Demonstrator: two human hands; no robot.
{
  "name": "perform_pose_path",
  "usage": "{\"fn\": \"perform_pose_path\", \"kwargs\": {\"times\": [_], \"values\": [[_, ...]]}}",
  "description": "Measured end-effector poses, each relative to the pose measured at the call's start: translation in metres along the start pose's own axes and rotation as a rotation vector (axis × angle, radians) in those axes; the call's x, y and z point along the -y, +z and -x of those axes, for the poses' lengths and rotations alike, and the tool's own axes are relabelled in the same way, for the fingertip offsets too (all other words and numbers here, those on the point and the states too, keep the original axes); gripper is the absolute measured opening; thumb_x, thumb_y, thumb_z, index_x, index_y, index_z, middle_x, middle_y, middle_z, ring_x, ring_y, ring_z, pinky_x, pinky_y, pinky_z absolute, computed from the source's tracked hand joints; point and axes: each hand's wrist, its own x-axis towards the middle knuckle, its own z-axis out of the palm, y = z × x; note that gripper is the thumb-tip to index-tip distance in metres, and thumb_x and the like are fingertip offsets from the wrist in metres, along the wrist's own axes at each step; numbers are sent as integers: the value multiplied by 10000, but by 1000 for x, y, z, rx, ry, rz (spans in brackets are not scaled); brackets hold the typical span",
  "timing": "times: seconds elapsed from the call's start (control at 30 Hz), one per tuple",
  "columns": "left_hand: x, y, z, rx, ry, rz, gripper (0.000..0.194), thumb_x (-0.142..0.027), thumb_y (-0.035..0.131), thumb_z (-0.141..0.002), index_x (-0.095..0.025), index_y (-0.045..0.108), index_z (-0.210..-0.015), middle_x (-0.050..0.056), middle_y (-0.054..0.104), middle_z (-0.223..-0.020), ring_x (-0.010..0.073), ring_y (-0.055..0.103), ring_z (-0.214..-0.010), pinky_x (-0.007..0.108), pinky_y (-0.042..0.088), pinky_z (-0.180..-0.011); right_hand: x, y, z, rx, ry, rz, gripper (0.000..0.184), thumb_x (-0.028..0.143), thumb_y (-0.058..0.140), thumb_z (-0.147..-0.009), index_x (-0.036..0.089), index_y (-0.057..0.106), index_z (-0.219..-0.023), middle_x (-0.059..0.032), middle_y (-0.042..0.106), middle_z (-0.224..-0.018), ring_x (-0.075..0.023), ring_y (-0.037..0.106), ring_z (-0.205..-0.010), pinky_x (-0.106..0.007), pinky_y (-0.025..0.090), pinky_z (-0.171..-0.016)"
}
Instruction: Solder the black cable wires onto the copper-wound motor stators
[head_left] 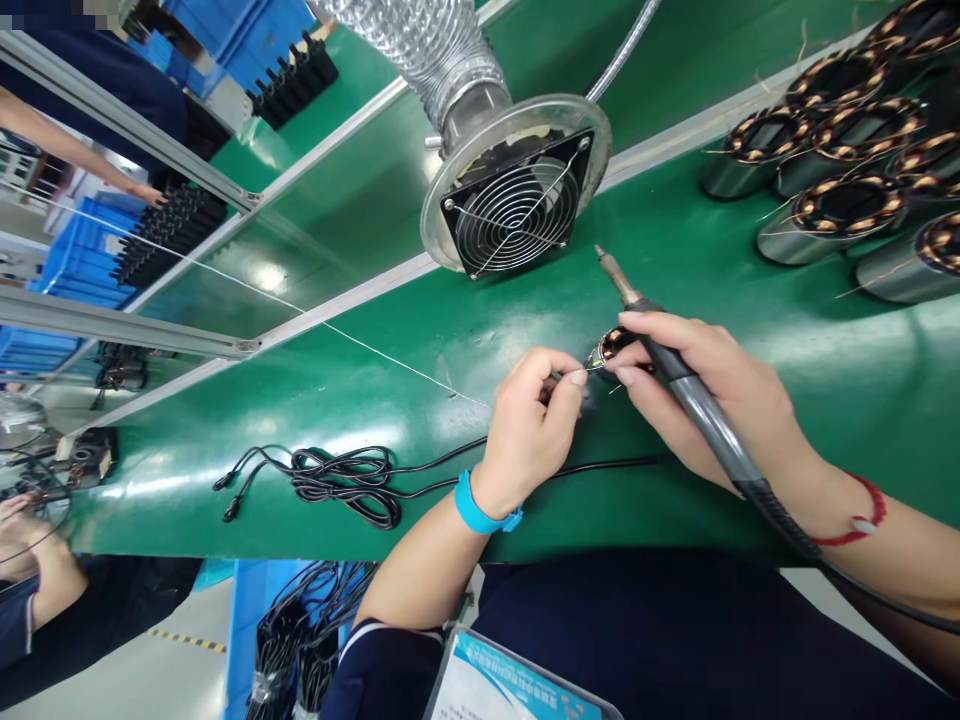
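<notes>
Head view shows the left hand (532, 420) pinching a thin wire (590, 368) at the small coil (615, 343), near side of the fan (517, 225), the right hand (739, 400) gripping a soldering iron (701, 412) that, tilted left, could burn fingers.

At upper right, the frame's edge cuts the wound coils (946, 245) from our view; at lower left, we find the co-worker's hands (21, 508) too blurred to read.
</notes>
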Motion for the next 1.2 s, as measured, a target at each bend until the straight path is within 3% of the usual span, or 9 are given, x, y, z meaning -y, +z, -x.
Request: {"fn": "perform_pose_path", "kwargs": {"times": [0.27, 0.63, 0.77, 0.87, 1.0, 1.1, 1.2], "values": [[5, -1, 0, -18, 129, -11, 157, -265, 570, -991, -187, 610, -861, 37, 631, -925, 105, 610, -730, 220, 516, -604, -1, 3, 1, -11, 13, -47, 438, 235, 578, -984, 282, 512, -1414, -15, 710, -982, -220, 686, -950, -388, 533, -828], [9, 2, 1, -56, 203, 53, 144, -219, 595, -982, -173, 632, -851, 20, 628, -931, 53, 581, -600, 181, 485, -508, -3, 5, 3, -11, 52, -146, 487, 250, 621, -964, 308, 512, -1435, -14, 692, -976, -225, 688, -987, -417, 548, -891], [11, 0, 0, -58, 239, -62, 147, -233, 594, -987, -181, 648, -860, 43, 662, -946, 118, 644, -775, 234, 548, -631, -3, 5, 2, -26, 49, -248, 548, 206, 655, -930, 308, 500, -1446, 9, 680, -936, -185, 694, -940, -361, 568, -897], [13, -3, -2, -50, 370, -196, 120, -212, 611, -976, -188, 657, -869, 50, 677, -959, 155, 661, -911, 281, 569, -755, -3, 7, 1, -19, 77, -269, 536, 179, 644, -921, 292, 510, -1428, 15, 672, -930, -158, 697, -887, -307, 585, -830], [15, -5, -3, -57, 537, -377, 97, -139, 582, -968, -183, 648, -913, 69, 675, -1003, 155, 644, -912, 290, 548, -783, -5, 9, 0, -6, 88, -246, 514, 193, 624, -922, 285, 515, -1416, 12, 670, -932, -166, 697, -895, -317, 581, -828], [15, -5, -4, -62, 542, -382, 124, -90, 566, -949, -185, 626, -896, 49, 663, -925, 148, 631, -870, 283, 532, -767, -10, 5, 1, 32, 39, -176, 478, 222, 591, -945, 285, 510, -1412, -9, 681, -958, -204, 694, -966, -387, 561, -897], [14, -5, -5, -61, 447, -298, 149, -56, 599, -901, -189, 608, -836, 22, 651, -861, 140, 628, -847, 268, 521, -748, -17, -1, 2, 89, -59, -126, 448, 237, 540, -962, 297, 503, -1404, -23, 705, -974, -239, 688, -986, -440, 537, -907]]}}
